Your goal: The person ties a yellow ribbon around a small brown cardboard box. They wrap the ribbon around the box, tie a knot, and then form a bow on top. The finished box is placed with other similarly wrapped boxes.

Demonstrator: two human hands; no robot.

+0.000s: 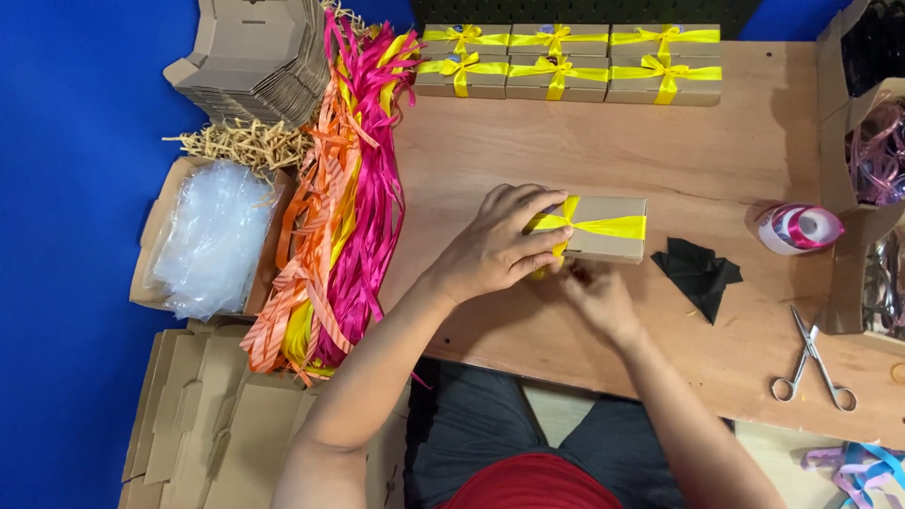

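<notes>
1. A small brown box (608,229) sits near the middle of the wooden surface (584,151), and its lid is shut, so what is in it cannot be seen
2. A yellow ribbon (603,226) goes around the box
3. The left hand (500,243) lies on the left end of the box, and its fingers (537,203) curl over the ribbon and press on it
4. The right hand (596,297) is just below the box at its near edge, and its fingers (573,273) are bent in and pinch the ribbon there
5. Six brown boxes with yellow bows (566,64) stand in two rows at the far edge, all shut
6. A brown tray (156,236) on the left holds a pile of clear plastic bags (212,236)
7. Long ribbons in pink, orange and yellow (344,188) lie in a bunch between the tray and the hands
8. Flat cardboard boxes (255,57), not folded up, are stacked at the top left, with straw-like paper shreds (240,141) below them
9. More flat cardboard (207,415) lies at the bottom left
10. A roll of pink ribbon (801,228) lies on the right, near a black bit of paper (698,271)
11. Scissors (813,363) lie open near the right edge
12. An open box on the right (839,160) holds shiny purple ribbon (877,160)
</notes>
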